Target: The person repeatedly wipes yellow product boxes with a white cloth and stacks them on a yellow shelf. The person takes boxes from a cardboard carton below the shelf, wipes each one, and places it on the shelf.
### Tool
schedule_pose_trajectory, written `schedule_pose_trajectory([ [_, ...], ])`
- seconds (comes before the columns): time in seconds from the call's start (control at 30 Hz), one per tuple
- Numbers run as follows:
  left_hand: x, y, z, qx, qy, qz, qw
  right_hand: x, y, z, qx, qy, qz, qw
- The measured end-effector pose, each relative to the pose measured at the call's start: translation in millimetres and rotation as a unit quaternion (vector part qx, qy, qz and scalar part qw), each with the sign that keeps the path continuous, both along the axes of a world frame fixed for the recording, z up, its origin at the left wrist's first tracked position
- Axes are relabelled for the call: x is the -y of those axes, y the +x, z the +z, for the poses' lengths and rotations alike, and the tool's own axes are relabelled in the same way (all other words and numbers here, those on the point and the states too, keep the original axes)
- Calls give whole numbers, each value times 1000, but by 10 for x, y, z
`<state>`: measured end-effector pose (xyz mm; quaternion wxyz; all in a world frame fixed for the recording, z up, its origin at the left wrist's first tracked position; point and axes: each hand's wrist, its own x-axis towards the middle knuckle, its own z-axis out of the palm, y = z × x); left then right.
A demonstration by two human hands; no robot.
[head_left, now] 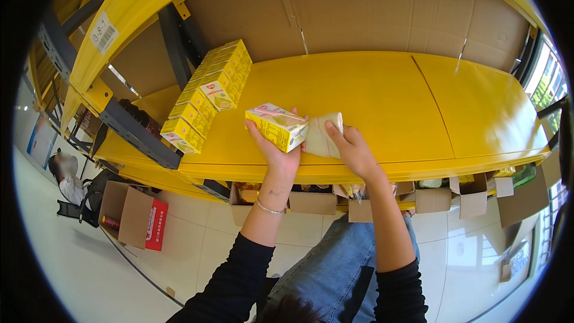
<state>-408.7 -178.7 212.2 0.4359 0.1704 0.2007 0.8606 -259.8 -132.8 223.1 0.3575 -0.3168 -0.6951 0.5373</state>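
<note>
My left hand (280, 157) is closed around a small yellow and white drink carton (272, 127), holding it tilted above the front part of the yellow shelf (371, 93). A wrapped straw seems to run along the carton's upper face. My right hand (357, 152) grips a folded whitish cloth (321, 137), its thumb on top. The cloth meets the carton's right end; its fingers underneath are hidden. To the left on the shelf, similar yellow drink cartons (203, 103) stand packed in rows.
A dark metal upright (134, 131) borders the shelf at left, and cardboard (371, 12) lines its back. Several open cardboard boxes (433, 200) sit below the front edge. On the floor at left stands an open box (128, 215); a seated person (70, 182) is farther off.
</note>
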Motion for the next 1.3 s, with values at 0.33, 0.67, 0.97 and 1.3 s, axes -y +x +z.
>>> schedule_pose_trajectory([
  [0.33, -61, 123, -29, -238, -31, 111, 964, 215, 1, 301, 13, -128, -56, 990],
  [0.67, -70, 303, 94, -438, -18, 136, 888, 600, 346, 177, -274, -270, -113, 916],
  [0.97, -67, 244, 47, -426, -4, 9, 905, 479, 0, 456, 85, 491, -197, 844],
  [1.3, -8, 197, -167, -566, -9, 107, 818, 425, -205, 449, 325, 681, -116, 646],
])
